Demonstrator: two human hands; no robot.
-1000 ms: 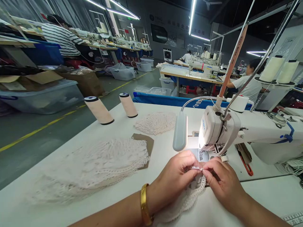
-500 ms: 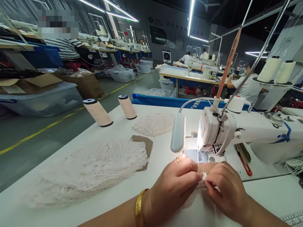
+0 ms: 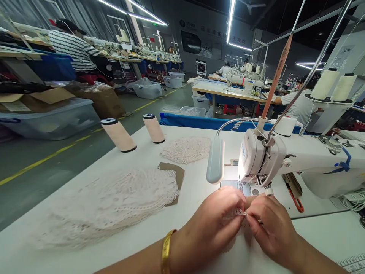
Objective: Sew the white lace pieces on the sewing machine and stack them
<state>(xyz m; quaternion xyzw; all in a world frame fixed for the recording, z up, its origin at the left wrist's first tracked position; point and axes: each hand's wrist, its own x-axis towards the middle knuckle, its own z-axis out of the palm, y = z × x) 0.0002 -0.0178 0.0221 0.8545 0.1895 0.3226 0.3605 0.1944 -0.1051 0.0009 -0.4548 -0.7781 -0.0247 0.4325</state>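
Just in front of the needle of a white sewing machine (image 3: 256,160), both hands pinch a small piece of white lace (image 3: 240,212). My left hand (image 3: 212,224), with a gold bangle at its wrist, has thumb and fingers closed on the lace's left part. My right hand (image 3: 272,228) grips its right end between thumb and forefinger. Most of the lace is hidden by the fingers; a blurred bit hangs below them. To the left lies a large pile of white lace pieces (image 3: 114,201) on brown card (image 3: 177,179), with a smaller lace pile (image 3: 186,149) behind it.
Two cream thread cones (image 3: 119,136) stand at the table's far left edge. A grey lamp (image 3: 215,160) hangs left of the needle. Under the machine arm lies a red-handled tool (image 3: 295,194). A ruler (image 3: 352,262) lies at the lower right. Other people sit at machines beyond.
My left fingers have curled over the lace and turned it, so less of it shows. My right hand stays almost in place, still pinching.
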